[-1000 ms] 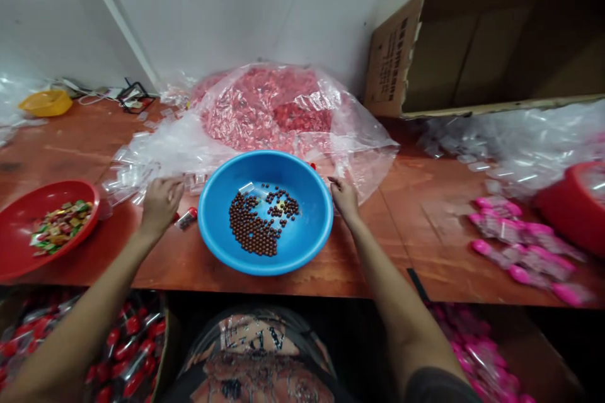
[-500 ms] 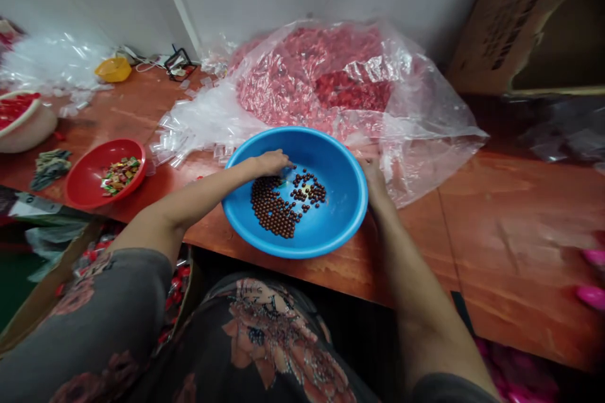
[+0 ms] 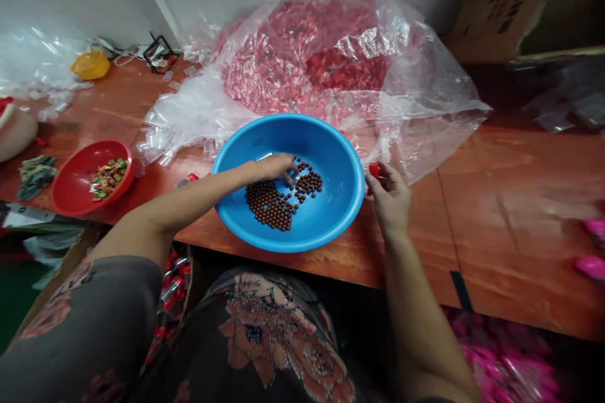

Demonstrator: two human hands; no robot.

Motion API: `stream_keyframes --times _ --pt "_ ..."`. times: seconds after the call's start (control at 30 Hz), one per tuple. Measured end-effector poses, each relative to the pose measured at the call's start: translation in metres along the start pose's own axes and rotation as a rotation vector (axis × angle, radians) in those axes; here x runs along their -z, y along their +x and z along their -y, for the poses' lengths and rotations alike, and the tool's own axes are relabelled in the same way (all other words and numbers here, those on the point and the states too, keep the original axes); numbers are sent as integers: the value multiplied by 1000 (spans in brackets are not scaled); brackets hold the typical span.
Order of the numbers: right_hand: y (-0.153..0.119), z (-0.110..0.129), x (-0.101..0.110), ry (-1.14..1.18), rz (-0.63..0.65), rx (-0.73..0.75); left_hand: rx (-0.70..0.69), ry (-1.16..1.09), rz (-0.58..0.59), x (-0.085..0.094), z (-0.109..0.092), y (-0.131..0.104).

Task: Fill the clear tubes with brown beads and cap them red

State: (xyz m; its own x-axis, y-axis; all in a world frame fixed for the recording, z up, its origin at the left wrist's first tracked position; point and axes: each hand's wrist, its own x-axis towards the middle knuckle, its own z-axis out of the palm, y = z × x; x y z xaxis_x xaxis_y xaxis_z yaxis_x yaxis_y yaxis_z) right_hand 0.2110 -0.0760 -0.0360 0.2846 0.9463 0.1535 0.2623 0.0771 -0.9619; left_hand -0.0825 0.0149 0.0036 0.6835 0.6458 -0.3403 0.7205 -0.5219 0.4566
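Note:
A blue basin (image 3: 288,239) stands near the table's front edge, with many small round brown balls (image 3: 269,206) lying on its bottom. My left hand (image 3: 278,168) reaches inside it, fingers bent down at the balls; something clear seems to be at the fingertips, too small to make out. Just right of the basin's rim, my right hand (image 3: 391,192) pinches a small red piece (image 3: 374,169) between thumb and fingers.
Behind the basin lies a big clear bag of red pieces (image 3: 350,69), beside a heap of clear small packets (image 3: 184,116). To the left are a red bowl (image 3: 70,192) with wrapped sweets, a cloth (image 3: 36,176) and a yellow bowl (image 3: 89,65). A cardboard box (image 3: 501,6) stands back right.
My right hand has come from behind the basin's right rim towards me, and the red piece now shows in it. My left hand has moved slightly lower over the balls. The camera view has shifted.

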Motion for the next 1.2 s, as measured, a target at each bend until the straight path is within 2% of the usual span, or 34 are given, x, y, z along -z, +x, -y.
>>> stream_keyframes --times 0.2,0.43,0.6,0.8,0.9,1.0,1.1,1.2 --pt "-41 17 10 107 -80 -95 22 -257 58 -20 -26 23" --pt "-70 13 15 135 -146 -148 32 -433 77 -29 -52 38" --pt "-83 12 9 298 -221 -208 72 -515 167 -24 -57 38" --pt "-92 18 6 409 -257 -261 90 -873 216 -28 -57 31" --pt "-94 22 6 438 -275 -244 103 -1094 227 -25 -62 24" --pt "-93 30 8 469 -288 -207 66 -1253 200 -13 -70 8" --pt "-93 41 10 511 -318 -134 -18 -1355 152 3 -81 -21" --pt "-91 54 8 566 -354 -50 -98 -1401 53 17 -92 -52"
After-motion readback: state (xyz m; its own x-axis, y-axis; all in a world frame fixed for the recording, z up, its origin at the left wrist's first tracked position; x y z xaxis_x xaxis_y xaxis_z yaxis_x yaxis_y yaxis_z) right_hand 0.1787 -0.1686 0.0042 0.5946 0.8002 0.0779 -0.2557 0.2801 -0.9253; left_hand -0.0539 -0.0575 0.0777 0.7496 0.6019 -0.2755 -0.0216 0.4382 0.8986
